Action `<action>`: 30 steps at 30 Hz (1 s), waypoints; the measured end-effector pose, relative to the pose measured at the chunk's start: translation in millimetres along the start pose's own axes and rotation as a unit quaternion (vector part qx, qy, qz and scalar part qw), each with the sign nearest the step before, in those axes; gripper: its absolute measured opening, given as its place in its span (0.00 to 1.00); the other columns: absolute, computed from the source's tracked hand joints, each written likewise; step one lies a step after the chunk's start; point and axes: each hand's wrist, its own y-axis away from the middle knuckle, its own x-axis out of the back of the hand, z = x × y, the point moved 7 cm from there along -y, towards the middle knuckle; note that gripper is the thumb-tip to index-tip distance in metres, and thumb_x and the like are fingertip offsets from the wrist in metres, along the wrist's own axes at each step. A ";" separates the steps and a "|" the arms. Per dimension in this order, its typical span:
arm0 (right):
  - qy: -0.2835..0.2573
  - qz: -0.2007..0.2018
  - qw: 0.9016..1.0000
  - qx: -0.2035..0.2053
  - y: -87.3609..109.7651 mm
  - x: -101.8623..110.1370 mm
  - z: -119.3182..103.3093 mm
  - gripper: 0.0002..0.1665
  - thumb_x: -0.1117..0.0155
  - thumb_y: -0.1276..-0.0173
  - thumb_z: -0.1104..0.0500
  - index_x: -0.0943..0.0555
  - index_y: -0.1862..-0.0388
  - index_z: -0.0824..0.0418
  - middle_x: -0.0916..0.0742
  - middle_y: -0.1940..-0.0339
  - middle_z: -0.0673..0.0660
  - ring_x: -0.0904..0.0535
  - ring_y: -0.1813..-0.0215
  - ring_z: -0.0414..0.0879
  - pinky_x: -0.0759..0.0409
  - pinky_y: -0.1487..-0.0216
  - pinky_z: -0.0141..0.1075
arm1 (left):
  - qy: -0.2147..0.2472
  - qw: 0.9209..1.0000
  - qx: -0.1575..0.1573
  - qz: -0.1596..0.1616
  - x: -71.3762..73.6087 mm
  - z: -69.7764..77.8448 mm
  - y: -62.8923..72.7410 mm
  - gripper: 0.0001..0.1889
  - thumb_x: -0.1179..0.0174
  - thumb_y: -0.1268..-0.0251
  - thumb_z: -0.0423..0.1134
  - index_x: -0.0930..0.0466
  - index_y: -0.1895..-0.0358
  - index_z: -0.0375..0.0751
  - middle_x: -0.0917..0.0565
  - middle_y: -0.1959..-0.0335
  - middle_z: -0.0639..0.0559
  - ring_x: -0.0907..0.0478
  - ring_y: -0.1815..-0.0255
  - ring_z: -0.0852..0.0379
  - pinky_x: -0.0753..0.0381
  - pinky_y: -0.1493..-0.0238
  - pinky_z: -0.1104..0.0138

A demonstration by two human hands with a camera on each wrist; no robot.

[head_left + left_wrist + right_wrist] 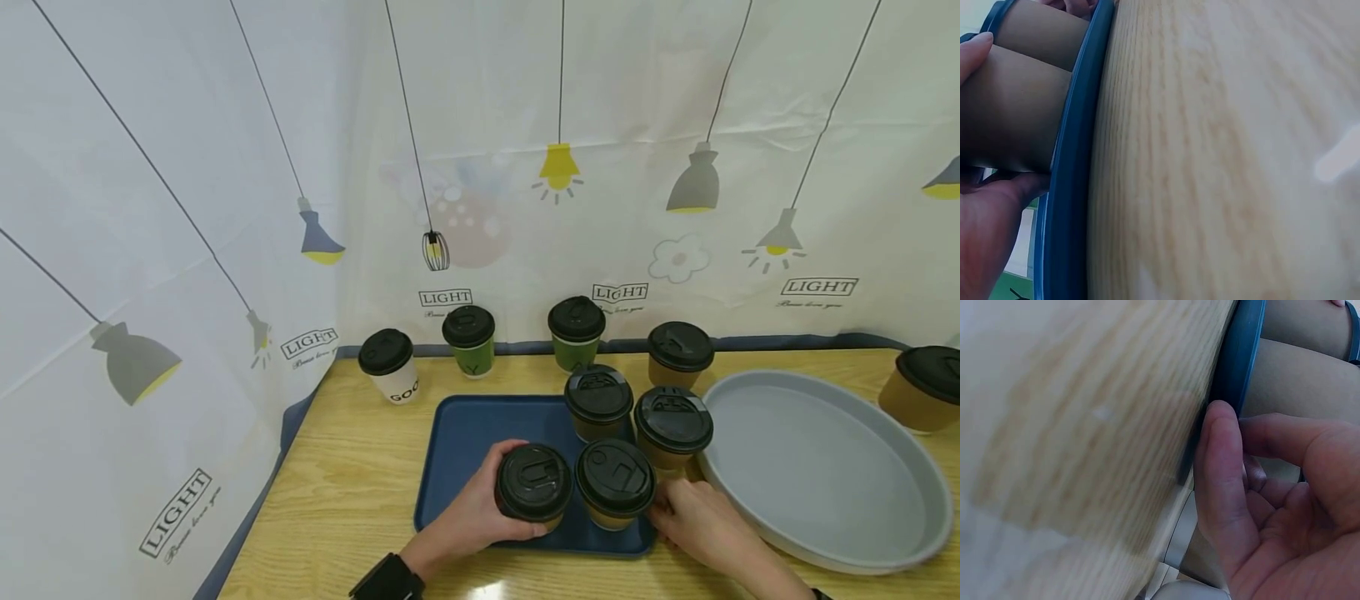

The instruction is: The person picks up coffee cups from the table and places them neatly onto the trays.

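My left hand grips a brown paper cup with a black lid at the front of the blue tray. In the left wrist view its fingers wrap round the brown cup wall, low by the tray rim. Beside it stands another black-lidded cup. Behind these on the tray's right side are two more lidded cups, one at the back and one at the right edge. My right hand pinches the tray's right rim, thumb and finger on either side of it in the right wrist view.
A large round grey tray lies to the right. Along the back stand a white cup, two green cups, one left and one right, and a brown cup. Another brown cup stands far right. A printed curtain hangs behind.
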 end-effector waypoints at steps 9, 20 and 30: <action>0.001 0.003 1.000 0.005 0.7 0.3 0.4 0.21 0.36 0.28 0.63 0.23 0.84 0.53 0.23 0.87 0.48 0.33 0.84 0.43 0.37 0.77 0.34 | -0.048 0.999 -0.003 0.009 1.3 -1.0 -2.1 0.52 0.21 0.44 0.37 0.46 0.20 0.45 0.26 0.30 0.54 0.27 0.30 0.54 0.33 0.27 0.54; -0.004 0.018 1.000 0.012 4.5 1.4 1.6 0.19 0.35 0.30 0.64 0.23 0.82 0.52 0.23 0.87 0.47 0.30 0.82 0.43 0.36 0.77 0.34 | -0.048 0.999 0.003 0.002 -2.3 0.9 -0.8 0.51 0.22 0.42 0.37 0.47 0.20 0.44 0.27 0.29 0.52 0.28 0.29 0.53 0.33 0.27 0.52; -0.002 0.024 1.000 0.016 5.0 1.6 2.5 0.19 0.34 0.31 0.64 0.23 0.82 0.51 0.23 0.87 0.46 0.29 0.82 0.43 0.35 0.77 0.35 | -0.047 0.999 0.018 0.003 -2.2 -0.7 1.6 0.53 0.21 0.43 0.43 0.47 0.19 0.46 0.28 0.29 0.55 0.28 0.29 0.54 0.33 0.27 0.52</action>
